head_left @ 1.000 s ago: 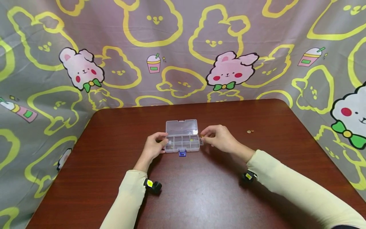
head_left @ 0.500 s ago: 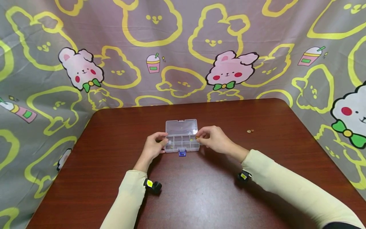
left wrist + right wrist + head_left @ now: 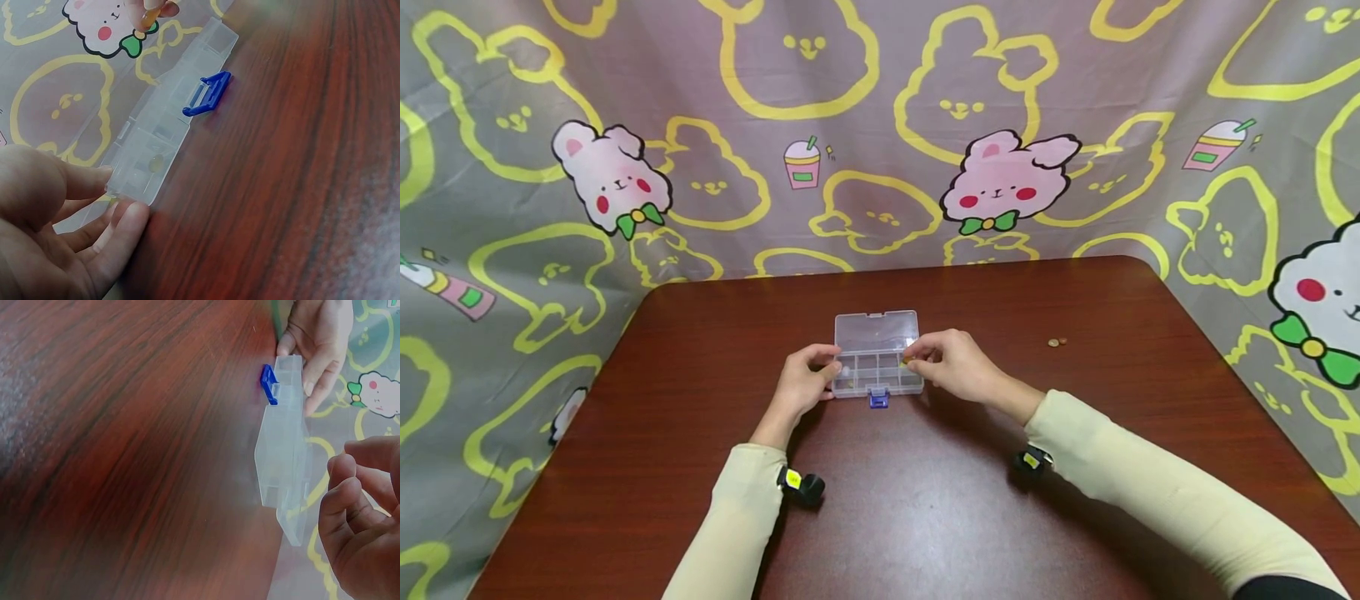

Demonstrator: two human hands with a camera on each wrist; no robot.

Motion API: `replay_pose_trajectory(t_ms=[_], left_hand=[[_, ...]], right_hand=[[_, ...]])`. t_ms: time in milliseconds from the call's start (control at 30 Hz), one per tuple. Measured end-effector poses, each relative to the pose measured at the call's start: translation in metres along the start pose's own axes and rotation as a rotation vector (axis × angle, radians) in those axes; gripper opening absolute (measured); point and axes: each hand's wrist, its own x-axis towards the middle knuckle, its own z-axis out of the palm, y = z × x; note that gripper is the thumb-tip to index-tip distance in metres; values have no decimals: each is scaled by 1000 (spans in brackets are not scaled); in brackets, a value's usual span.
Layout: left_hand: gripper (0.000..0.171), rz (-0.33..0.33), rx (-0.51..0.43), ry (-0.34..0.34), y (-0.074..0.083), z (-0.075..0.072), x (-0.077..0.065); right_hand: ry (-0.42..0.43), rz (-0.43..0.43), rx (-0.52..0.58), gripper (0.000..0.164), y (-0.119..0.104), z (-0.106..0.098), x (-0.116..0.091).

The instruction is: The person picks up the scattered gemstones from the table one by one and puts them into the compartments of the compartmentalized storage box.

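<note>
A clear plastic compartment box (image 3: 857,394) lies on the table, its see-through lid (image 3: 875,332) raised at the back and its blue latch (image 3: 878,400) hanging at the front. My left hand (image 3: 801,383) grips the box's left end between thumb and fingers. Over the right-hand compartments, my right hand (image 3: 958,367) pinches a small amber piece (image 3: 150,17), best seen in the left wrist view; its exact kind I cannot tell. A small pale yellow piece (image 3: 156,164) shows inside the compartment near my left hand. In the right wrist view, my right fingertips hide what they hold.
Two small pieces, one pale (image 3: 1053,342) and one brown (image 3: 1063,341), lie on the reddish-brown table (image 3: 880,500) to the right of the box. A patterned cloth (image 3: 865,92) hangs behind and at both sides of the table.
My right hand has moved left from beside the box's right end to over its right compartments, still pinching the amber piece. My left hand stays on the box.
</note>
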Motion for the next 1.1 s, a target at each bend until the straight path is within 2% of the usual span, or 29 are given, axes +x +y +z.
replay_pose_trajectory(t_ms=[400, 733, 1100], left_hand=[[26, -10, -11, -5, 0, -1, 0], [26, -8, -8, -6, 0, -1, 1], [26, -9, -7, -5, 0, -1, 1]], right_hand=[[-2, 19, -16, 15, -4, 5, 4], [21, -17, -66, 11, -8, 12, 10], [22, -40, -70, 9, -10, 24, 17]])
